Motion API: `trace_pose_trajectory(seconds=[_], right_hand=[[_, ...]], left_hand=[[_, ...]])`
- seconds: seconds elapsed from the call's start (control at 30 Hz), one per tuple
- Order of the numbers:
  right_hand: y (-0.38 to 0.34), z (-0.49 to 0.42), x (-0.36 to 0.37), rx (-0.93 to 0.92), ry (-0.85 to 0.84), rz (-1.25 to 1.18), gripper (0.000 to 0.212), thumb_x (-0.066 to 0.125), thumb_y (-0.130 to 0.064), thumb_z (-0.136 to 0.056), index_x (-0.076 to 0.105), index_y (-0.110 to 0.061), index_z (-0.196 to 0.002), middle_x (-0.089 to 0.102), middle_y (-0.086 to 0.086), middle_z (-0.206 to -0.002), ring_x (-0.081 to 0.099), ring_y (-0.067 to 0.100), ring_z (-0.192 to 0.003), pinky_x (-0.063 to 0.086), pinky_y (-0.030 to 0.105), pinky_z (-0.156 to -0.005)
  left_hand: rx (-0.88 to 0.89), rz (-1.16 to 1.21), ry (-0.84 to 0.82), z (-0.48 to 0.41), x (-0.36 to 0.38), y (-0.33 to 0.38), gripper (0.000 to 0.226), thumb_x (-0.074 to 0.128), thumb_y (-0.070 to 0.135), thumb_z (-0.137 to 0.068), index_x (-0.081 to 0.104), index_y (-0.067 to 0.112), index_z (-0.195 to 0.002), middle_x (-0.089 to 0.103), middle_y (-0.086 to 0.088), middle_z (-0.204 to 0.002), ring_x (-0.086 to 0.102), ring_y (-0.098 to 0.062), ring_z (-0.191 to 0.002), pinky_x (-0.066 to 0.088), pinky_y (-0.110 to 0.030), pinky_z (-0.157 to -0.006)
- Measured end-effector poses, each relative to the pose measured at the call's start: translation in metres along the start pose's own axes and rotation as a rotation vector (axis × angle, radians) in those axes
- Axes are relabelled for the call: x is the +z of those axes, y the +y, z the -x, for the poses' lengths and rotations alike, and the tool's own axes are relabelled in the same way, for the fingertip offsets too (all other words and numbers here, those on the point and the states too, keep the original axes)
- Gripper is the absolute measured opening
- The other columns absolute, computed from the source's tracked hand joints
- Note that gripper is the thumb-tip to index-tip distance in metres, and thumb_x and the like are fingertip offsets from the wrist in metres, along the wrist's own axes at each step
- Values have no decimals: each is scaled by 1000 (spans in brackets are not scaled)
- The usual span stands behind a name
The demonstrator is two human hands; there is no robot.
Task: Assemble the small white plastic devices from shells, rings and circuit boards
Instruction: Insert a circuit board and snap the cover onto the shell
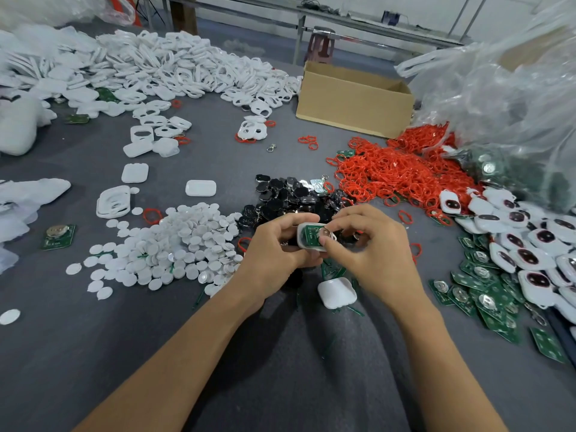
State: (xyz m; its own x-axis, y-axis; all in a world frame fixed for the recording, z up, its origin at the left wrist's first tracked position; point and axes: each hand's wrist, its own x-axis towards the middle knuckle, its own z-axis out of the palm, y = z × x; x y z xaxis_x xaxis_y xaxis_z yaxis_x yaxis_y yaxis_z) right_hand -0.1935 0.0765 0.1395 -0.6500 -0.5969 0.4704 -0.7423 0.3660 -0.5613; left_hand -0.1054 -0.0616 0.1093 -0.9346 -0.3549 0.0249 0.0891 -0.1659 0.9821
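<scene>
Seating green circuit board in small white plastic shell: my left hand grips shell, right hand pinches board; next, I judge, press it flat.

- Only the top face of the shell shows: the left hand curls round its left end and underside, and the right hand pinches and covers its right end.
- The circuit board inside it lies partly under the right fingertips; its markings are too small to read.
- The black parts are half hidden behind both hands.
- The plastic bag runs off the top and right edges; its contents are a green blur.
- The near wall of the cardboard box hides its inside.
- The bottom edge cuts both forearms.
</scene>
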Motion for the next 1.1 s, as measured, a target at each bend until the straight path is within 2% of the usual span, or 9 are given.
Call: trace_pose_trajectory(seconds=[0.1,0.23,0.5,0.93,1.1], right_hand=[[0,0,2,8,22,-3,10,80,-16,-74,75,-15,-82,66,-8,-95,58,0,-76,38,8,-67],[-1,2,6,17,16,27,12,80,-18,-73,75,-14,-83,66,-7,-98,60,7,-83,48,24,-74],[-2,3,8,19,41,30,13,80,-18,-73,74,-14,-84,66,-7,-98,61,10,-82,52,36,-75],[-1,3,10,20,20,33,14,78,-21,-74,70,-18,-85,64,-10,-94,57,11,-74,50,38,-70],[0,3,12,14,26,18,13,78,-22,-74,69,-20,-84,64,-11,-92,56,8,-73,48,31,-68]], left_hand=[[-2,16,-6,1,0,1,48,69,-18,-77,65,10,-116,74,-8,-102,73,-21,-88,60,-33,-78],[0,43,-2,1,1,2,47,68,-18,-78,64,5,-119,72,-10,-103,71,-17,-87,61,-32,-76],[-5,58,6,1,1,2,47,68,-18,-78,65,8,-117,73,-6,-101,71,-17,-89,60,-30,-75],[3,46,10,2,0,2,44,68,-17,-79,65,5,-117,71,-11,-105,71,-18,-88,60,-30,-74],[5,35,7,2,0,2,44,68,-16,-78,64,4,-117,67,-14,-112,71,-19,-89,60,-32,-76]])
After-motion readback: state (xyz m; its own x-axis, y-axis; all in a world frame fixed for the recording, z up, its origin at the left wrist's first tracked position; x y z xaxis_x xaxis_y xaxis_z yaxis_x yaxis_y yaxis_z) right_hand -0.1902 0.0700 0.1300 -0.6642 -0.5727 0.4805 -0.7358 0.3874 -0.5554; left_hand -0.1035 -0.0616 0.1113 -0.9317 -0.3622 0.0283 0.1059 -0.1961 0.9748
